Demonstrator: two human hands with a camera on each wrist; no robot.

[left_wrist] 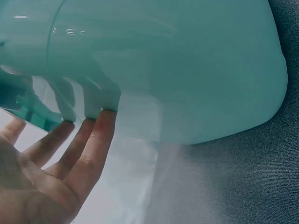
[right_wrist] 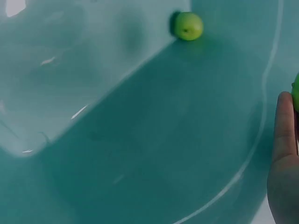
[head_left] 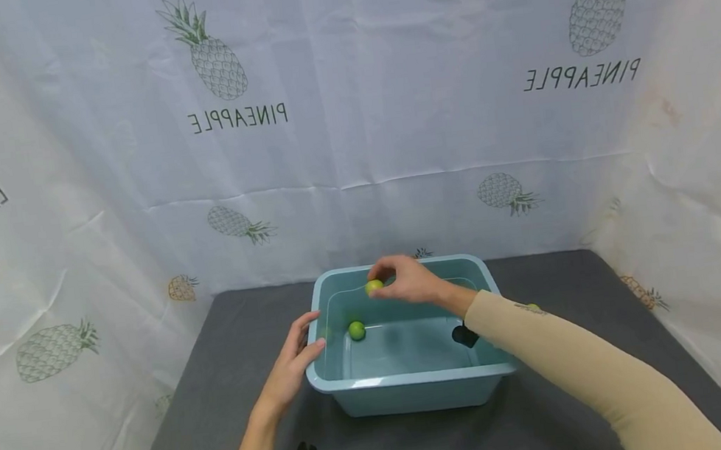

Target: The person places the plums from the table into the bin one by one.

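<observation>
Inside the plastic basin (head_left: 413, 395), you have room to pass along the near edge. Your right hand (head_left: 412, 281) and beige sleeve (head_left: 568, 346) obstruct the far and right edges, your left hand (head_left: 288, 367) blocks the left edge, and a lime (head_left: 357, 331) occupies the far-left floor corner.

Green fruit (right_wrist: 189, 26) inside teal basin (right_wrist: 140, 130)

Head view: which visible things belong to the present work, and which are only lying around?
In the work:
right hand, pinching a green fruit
left hand, touching the blue basin
second green fruit, inside the basin

Only around:
dark table
pineapple-print cloth
yellow-green thing, mostly hidden by the right sleeve; role unclear
</observation>
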